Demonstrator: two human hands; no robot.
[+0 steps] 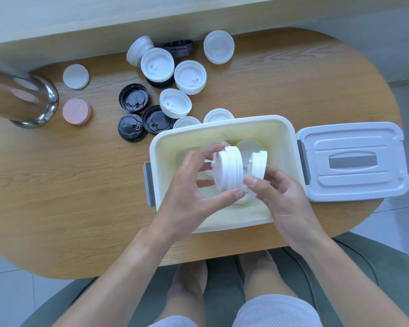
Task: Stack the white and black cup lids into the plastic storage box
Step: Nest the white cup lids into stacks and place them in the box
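Note:
The open white plastic storage box [222, 125] stands on the wooden table in front of me. Over its inside, my left hand [194, 185] grips a stack of white lids [227, 171] turned on edge. My right hand [286, 199] holds a second, smaller stack of white lids [260, 164] right beside it; the two stacks almost touch. More white lids [248, 145] lie on the box floor, partly hidden behind my hands. Loose white lids [189, 76] and black lids [134, 97] are spread on the table beyond the box.
The box's cover [352, 161] lies upturned to the right of the box. A shiny metal cylinder [21, 100] stands at the left, with a pink disc [76, 111] and a white disc [76, 76] beside it. The table's [69, 185] front edge is near my knees.

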